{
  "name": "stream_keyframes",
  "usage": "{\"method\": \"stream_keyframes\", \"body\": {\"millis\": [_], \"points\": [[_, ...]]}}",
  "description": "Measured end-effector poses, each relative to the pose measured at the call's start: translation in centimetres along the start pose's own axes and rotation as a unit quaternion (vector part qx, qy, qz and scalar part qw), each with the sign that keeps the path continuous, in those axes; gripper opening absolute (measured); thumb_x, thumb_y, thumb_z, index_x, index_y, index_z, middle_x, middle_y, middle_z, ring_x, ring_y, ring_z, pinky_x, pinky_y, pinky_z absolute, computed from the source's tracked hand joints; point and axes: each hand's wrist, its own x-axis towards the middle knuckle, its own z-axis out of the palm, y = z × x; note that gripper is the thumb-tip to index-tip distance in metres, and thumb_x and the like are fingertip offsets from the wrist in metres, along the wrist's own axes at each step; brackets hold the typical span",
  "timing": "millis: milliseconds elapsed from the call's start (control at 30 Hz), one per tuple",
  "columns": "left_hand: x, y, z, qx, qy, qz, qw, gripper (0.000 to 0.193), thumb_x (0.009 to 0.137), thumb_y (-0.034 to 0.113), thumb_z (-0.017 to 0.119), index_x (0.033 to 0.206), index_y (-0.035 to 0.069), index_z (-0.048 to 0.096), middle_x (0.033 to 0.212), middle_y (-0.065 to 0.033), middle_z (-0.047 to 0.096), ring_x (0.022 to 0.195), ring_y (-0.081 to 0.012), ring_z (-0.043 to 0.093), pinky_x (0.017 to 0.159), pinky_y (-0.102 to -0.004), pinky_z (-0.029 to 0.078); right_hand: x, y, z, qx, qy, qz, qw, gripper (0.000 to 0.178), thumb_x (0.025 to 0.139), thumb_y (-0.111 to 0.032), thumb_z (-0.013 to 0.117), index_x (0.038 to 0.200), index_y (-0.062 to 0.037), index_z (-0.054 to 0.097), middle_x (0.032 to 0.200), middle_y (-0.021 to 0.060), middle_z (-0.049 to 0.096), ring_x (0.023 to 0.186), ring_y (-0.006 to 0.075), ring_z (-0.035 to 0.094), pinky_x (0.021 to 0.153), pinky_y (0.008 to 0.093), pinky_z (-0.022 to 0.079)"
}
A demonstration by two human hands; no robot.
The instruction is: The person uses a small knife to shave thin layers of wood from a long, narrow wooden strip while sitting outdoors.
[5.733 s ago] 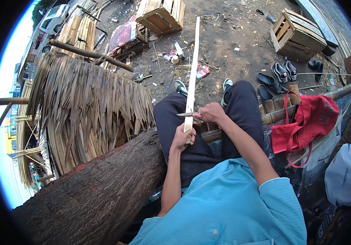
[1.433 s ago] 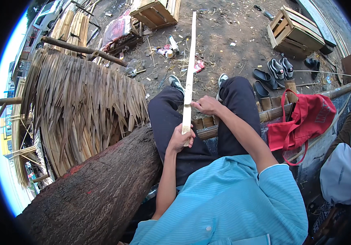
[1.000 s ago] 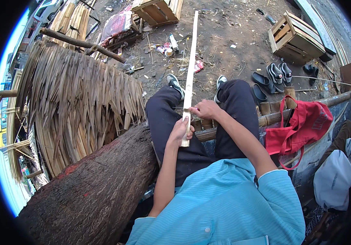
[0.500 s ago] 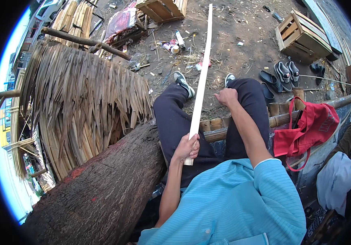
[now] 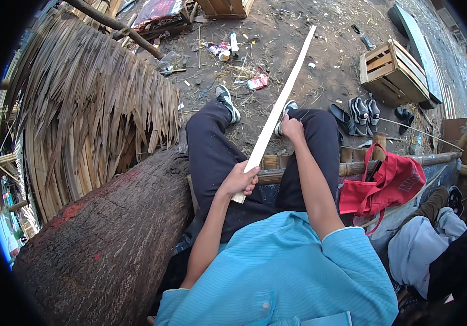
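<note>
My left hand (image 5: 240, 180) is wrapped round the near end of a long, pale wooden strip (image 5: 281, 102). The strip slants away from my lap, between my knees, toward the far right. Beside its right edge, over my right knee, is my right hand (image 5: 292, 129), its fingers curled in. Whether that hand touches the strip or grips something small is hidden from here. My legs, in dark trousers, are spread on either side of the strip.
A thick dark log (image 5: 108, 239) lies along my left, below a dried-leaf thatch panel (image 5: 87, 81). To the right are a red bag (image 5: 383, 182), shoes (image 5: 359, 115) and a wooden crate (image 5: 395, 73). A bamboo rail (image 5: 353, 168) crosses under my legs. Someone's grey-clothed leg (image 5: 421, 250) shows at right.
The strip's far end has swung right and come lower in view. My right hand, curled in both frames, is now closer to the strip. The view has shifted somewhat.
</note>
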Motion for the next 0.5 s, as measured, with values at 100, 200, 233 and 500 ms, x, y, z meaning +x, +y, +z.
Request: {"method": "stream_keyframes", "body": {"millis": [100, 200, 233, 500], "points": [[-0.1, 0.1, -0.2, -0.026, -0.009, 0.009, 1.000, 0.013, 0.093, 0.018, 0.049, 0.095, 0.007, 0.043, 0.061, -0.0002, 0.043, 0.039, -0.0039, 0.036, 0.032, -0.0191, 0.029, 0.1, -0.1, -0.1, -0.012, 0.004, 0.004, 1.000, 0.062, 0.093, -0.042, 0.028, 0.109, 0.0115, 0.056, 0.113, 0.0324, 0.053, 0.112, 0.0417, 0.049, 0.098, 0.0420, 0.037], [-0.2, 0.2, -0.1, -0.049, -0.012, 0.018, 0.999, 0.012, 0.093, 0.017, 0.049, 0.095, 0.007, 0.042, 0.061, -0.0004, 0.043, 0.039, -0.0041, 0.036, 0.032, -0.0195, 0.029, 0.5, 0.5, -0.4, 0.032, 0.063, -0.023, 0.997, 0.062, 0.093, -0.043, 0.029, 0.098, 0.0104, 0.060, 0.102, 0.0320, 0.057, 0.105, 0.0422, 0.053, 0.093, 0.0422, 0.040], [-0.2, 0.3, 0.0, -0.061, -0.011, 0.018, 0.998, 0.013, 0.093, 0.018, 0.050, 0.096, 0.007, 0.042, 0.061, -0.0002, 0.043, 0.038, -0.0039, 0.036, 0.032, -0.0193, 0.030, 0.5, 0.6, -0.6, 0.068, 0.099, -0.047, 0.992, 0.063, 0.093, -0.044, 0.029, 0.091, 0.0099, 0.062, 0.094, 0.0321, 0.059, 0.101, 0.0423, 0.055, 0.090, 0.0421, 0.041], [0.1, 0.0, 0.3, -0.012, 0.043, 0.029, 0.999, 0.011, 0.093, 0.013, 0.049, 0.095, 0.006, 0.040, 0.059, -0.0011, 0.043, 0.039, -0.0063, 0.039, 0.033, -0.0222, 0.032, -8.6, -0.6, 0.4, -0.008, -0.040, -0.394, 0.918, 0.047, 0.090, -0.040, 0.043, 0.067, -0.0037, 0.060, 0.057, 0.0199, 0.055, 0.058, 0.0373, 0.056, 0.056, 0.0441, 0.044]]}}
